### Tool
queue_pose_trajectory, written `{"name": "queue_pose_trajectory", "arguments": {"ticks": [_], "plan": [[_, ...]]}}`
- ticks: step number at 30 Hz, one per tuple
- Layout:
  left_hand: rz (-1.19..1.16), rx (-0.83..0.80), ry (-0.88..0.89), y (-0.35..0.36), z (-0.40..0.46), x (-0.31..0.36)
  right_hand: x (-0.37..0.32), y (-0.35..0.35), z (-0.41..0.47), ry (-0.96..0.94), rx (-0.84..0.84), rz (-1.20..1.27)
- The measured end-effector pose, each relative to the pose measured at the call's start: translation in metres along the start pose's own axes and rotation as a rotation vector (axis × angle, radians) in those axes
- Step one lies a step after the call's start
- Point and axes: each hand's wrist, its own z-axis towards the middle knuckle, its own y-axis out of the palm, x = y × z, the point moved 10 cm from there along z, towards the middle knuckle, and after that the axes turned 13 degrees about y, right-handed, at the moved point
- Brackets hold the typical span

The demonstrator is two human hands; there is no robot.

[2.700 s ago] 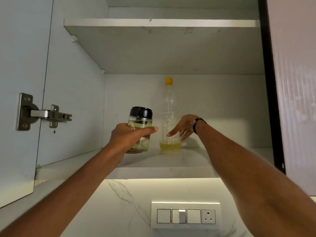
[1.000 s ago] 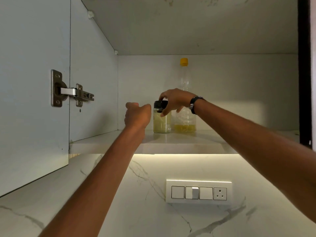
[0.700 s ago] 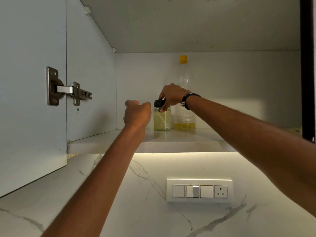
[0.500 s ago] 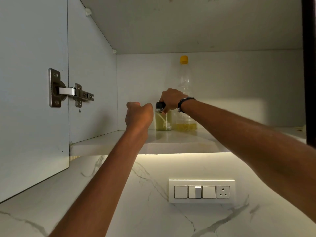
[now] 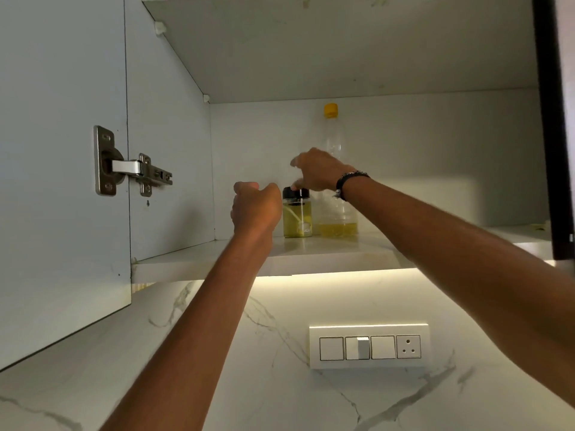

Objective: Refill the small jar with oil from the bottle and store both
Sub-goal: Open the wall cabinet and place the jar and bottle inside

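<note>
The small jar (image 5: 296, 217), clear with a black lid and yellow oil inside, stands on the cabinet shelf (image 5: 326, 255). Right beside it stands the tall clear bottle (image 5: 334, 169) with a yellow cap and a little oil at its bottom. My right hand (image 5: 315, 172) hovers just above the jar's lid with fingers spread and blurred, holding nothing. My left hand (image 5: 256, 208) is a loose fist just left of the jar, apart from it, with nothing in it.
The open cabinet door (image 5: 62, 169) with a metal hinge (image 5: 130, 166) stands at the left. A dark cabinet edge (image 5: 550, 135) bounds the right side. Below the lit shelf, a switch panel (image 5: 368, 346) sits on the marble wall.
My left hand set the jar on the shelf beside the bottle and drew back. My right hand gripped the jar's lid, then lifted off it and opened.
</note>
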Motion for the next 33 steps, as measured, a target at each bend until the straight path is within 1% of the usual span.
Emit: {"name": "queue_pose_trajectory", "arguments": {"ticks": [2, 5, 6, 8, 11, 15, 20, 23, 27, 30, 33], "plan": [[0.005, 0.061, 0.119, -0.008, -0.004, 0.018, 0.004, -0.029, -0.017, 0.007, 0.092, 0.111], [0.078, 0.179, 0.44, -0.023, -0.022, 0.061, 0.008, -0.065, -0.06, -0.025, 0.242, 0.27], [0.104, 0.203, 0.543, -0.026, -0.032, 0.076, 0.011, -0.077, -0.079, -0.037, 0.291, 0.301], [0.119, 0.194, 0.657, -0.026, -0.052, 0.097, 0.016, -0.098, -0.117, -0.05, 0.371, 0.348], [0.116, 0.146, 0.694, -0.022, -0.081, 0.115, 0.021, -0.12, -0.167, -0.051, 0.445, 0.359], [0.138, 0.115, 0.749, -0.032, -0.14, 0.151, 0.026, -0.155, -0.242, -0.039, 0.483, 0.377], [0.155, 0.11, 0.751, -0.072, -0.219, 0.195, 0.028, -0.198, -0.332, 0.014, 0.464, 0.478], [0.177, 0.1, 0.794, -0.102, -0.261, 0.219, 0.024, -0.219, -0.373, 0.06, 0.44, 0.565], [0.213, 0.106, 0.842, -0.161, -0.333, 0.257, -0.009, -0.258, -0.449, 0.046, 0.452, 0.613], [0.275, 0.115, 0.876, -0.196, -0.369, 0.278, -0.035, -0.282, -0.487, 0.036, 0.467, 0.662], [0.332, 0.139, 0.959, -0.229, -0.398, 0.3, -0.066, -0.307, -0.518, 0.004, 0.464, 0.708]]}}
